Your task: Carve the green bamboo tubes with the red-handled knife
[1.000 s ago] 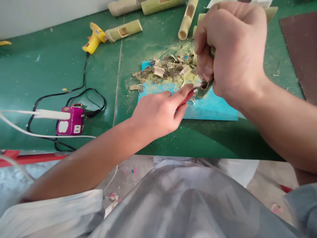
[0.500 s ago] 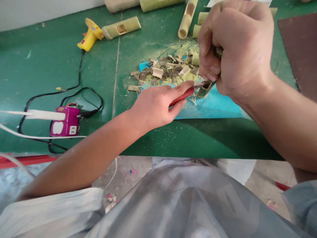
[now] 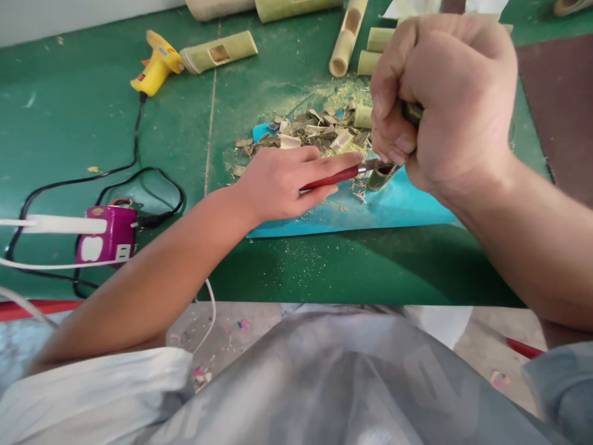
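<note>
My left hand (image 3: pixel 285 182) is closed round the red handle of a carving knife (image 3: pixel 334 178), with the index finger stretched along it. The short metal blade lies at the open end of a narrow bamboo tube (image 3: pixel 382 177); its tip is partly hidden, so I cannot tell how far inside it is. My right hand (image 3: pixel 449 102) is wrapped in a fist round this bamboo tube, and most of the tube is hidden by the fingers. Both hands are above a blue sheet (image 3: pixel 407 207) strewn with shavings, beside a heap of bamboo chips (image 3: pixel 319 128).
A yellow hot-air tool (image 3: pixel 160 65) lies at the left near a notched bamboo tube (image 3: pixel 220 52). Its black cord runs toward a purple power adapter (image 3: pixel 109 232). More bamboo tubes (image 3: pixel 347 40) lie at the back. A brown mat (image 3: pixel 563 111) covers the right of the green table (image 3: pixel 296 272).
The knife handle has swung to a flatter angle, and my left hand has shifted slightly left. My right hand keeps its grip on the bamboo tube. The whole view has shifted a little.
</note>
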### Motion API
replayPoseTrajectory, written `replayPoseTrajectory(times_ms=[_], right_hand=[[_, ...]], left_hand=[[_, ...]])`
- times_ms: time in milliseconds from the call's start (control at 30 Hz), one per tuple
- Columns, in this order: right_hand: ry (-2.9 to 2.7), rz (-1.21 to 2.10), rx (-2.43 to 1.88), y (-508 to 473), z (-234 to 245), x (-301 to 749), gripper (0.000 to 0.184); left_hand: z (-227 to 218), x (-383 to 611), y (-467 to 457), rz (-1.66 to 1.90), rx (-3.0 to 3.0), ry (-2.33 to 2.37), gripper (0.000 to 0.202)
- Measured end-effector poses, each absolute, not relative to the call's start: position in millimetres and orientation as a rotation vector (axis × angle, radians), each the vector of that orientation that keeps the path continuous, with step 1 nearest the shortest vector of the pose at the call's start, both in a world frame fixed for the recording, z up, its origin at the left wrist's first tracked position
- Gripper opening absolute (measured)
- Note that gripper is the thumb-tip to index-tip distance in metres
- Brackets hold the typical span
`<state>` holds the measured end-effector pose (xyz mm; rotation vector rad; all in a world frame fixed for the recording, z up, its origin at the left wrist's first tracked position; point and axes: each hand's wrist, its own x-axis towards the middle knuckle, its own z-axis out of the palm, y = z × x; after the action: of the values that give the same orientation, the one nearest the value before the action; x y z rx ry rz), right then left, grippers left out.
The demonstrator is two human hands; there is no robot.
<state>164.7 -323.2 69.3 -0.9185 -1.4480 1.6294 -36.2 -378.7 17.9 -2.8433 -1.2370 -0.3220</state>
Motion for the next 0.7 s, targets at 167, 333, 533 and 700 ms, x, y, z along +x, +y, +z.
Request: replayPoseTrajectory(times_ms=[167, 333, 533, 700], right_hand=[[-1.457, 1.44, -0.89, -334.0, 67.8, 163.4, 0.022], [-1.358, 1.205, -0.767, -348.5, 67.3, 159.2, 0.033], [-1.415, 1.228, -0.797, -348.9, 69.1, 160.0, 0.032], [-1.404, 1.21, -0.812, -350.1, 68.0, 159.1, 0.034]], left_hand=[[39.8, -32.2, -395.1, -0.53, -3.039, -1.493, 0.046], [48.0, -26.2, -401.1, -0.473, -3.007, -1.727, 0.047], [40.6, -26.5, -393.8, -0.526, -3.026, -1.825, 0.048], [27.0, -25.8, -392.2, -0.537, -3.01, -1.71, 0.05]])
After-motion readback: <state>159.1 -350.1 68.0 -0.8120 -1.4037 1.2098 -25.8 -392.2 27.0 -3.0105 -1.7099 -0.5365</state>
